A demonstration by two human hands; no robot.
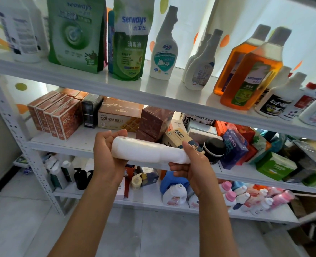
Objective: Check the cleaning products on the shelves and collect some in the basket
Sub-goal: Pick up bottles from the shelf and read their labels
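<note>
Lying sideways, white bottle [149,152] spans both hands.

White bottle's [149,152] label unseen

Both hands [108,154] [192,168] hold a white bottle [149,152] sideways before shelves [116,86]

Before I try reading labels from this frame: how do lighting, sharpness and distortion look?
Head view: strong backlight behind the top shelf washes out the white bottle held in the left hand and right hand; the far-left bottles are smeared; wide-angle lens bends the shelves; the seaways pouch stays legible.
</note>
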